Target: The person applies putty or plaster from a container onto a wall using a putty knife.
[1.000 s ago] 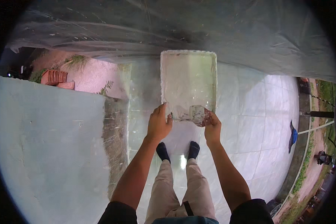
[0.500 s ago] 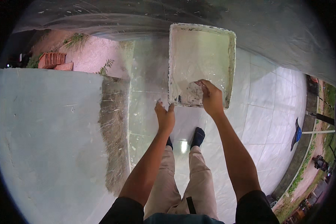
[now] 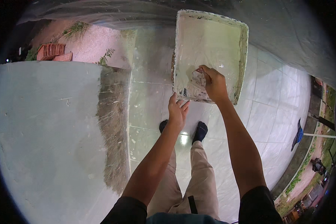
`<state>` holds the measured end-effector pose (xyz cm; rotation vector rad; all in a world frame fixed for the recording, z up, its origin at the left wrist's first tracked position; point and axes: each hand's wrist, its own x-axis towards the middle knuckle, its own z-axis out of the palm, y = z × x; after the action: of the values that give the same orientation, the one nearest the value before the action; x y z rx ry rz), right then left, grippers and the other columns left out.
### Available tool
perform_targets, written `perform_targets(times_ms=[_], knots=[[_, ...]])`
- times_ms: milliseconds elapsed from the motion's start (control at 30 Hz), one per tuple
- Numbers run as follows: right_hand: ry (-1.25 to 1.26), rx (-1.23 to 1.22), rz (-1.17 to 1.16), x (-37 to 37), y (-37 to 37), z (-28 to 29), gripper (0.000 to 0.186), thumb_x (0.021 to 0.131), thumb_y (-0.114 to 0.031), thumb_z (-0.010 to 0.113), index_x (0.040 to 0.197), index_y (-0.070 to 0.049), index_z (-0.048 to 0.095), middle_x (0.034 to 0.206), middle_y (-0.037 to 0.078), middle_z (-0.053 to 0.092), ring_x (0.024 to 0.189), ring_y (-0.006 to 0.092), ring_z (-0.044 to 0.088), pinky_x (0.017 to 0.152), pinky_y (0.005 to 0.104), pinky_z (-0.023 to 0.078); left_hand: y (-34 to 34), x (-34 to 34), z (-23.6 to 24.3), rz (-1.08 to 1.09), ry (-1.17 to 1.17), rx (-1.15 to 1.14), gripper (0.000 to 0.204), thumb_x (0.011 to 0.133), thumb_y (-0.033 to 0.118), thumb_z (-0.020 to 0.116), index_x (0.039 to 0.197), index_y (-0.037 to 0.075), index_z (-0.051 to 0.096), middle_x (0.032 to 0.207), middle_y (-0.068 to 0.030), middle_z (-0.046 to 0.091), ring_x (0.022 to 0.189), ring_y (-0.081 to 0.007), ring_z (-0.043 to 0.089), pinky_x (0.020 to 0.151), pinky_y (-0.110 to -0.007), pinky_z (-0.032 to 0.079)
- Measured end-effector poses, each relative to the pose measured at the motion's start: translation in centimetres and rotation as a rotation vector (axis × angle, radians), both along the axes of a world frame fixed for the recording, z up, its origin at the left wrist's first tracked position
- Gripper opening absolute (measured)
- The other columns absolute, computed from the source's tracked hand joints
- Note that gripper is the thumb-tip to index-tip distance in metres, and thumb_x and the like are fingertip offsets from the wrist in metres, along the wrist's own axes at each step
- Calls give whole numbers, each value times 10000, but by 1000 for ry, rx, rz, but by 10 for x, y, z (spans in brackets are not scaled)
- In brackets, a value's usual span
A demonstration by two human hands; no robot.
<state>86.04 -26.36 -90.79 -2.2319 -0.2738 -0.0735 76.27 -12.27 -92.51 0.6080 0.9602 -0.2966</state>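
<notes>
A shallow rectangular tub (image 3: 243, 59) with a smeared, crusted rim stands ahead of me. Pale, wet paste (image 3: 212, 43) coats its inside, thinner with dark patches by the near left corner. Reaching over the near edge, my right hand (image 3: 215, 85) has its fingers pinched together. By its fingertips is a small paste-smeared piece whose kind does not show. My left hand (image 3: 178, 112) is at the near left corner, fingers apart and fingertips at the rim; whether they press on it is unclear.
Pale floor tiles (image 3: 267, 82) lie under my socked feet (image 3: 200, 131). On the left is a broad pale surface (image 3: 48, 123) with a rough brown-grey strip (image 3: 114, 130) along it. A grey wall (image 3: 287, 33) runs along the far side. Stacked red bricks (image 3: 50, 51) sit far left.
The tub appears higher and further right in view. My left hand has moved from beside its left corner to the near rim, fingers more spread. The right hand stays in the paste area.
</notes>
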Motion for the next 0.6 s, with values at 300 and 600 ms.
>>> perform_targets(times_ms=[300,600], knots=[[56,35,46,13,-4,-11,361,786,105,527,1109,-18,633,899,230,646,829,381,639,742,406,505,-3,-1,1,47,-67,-31,831,873,561,487,1503,129,161,1455,-203,288,1318,-377,344,1135,-425,166],[126,-28,45,16,-5,-16,362,806,88,525,1127,-41,630,951,237,645,873,394,632,769,394,503,-3,1,-2,61,-24,24,705,884,549,485,1418,138,280,1321,-183,392,1232,-377,416,1104,-455,221]])
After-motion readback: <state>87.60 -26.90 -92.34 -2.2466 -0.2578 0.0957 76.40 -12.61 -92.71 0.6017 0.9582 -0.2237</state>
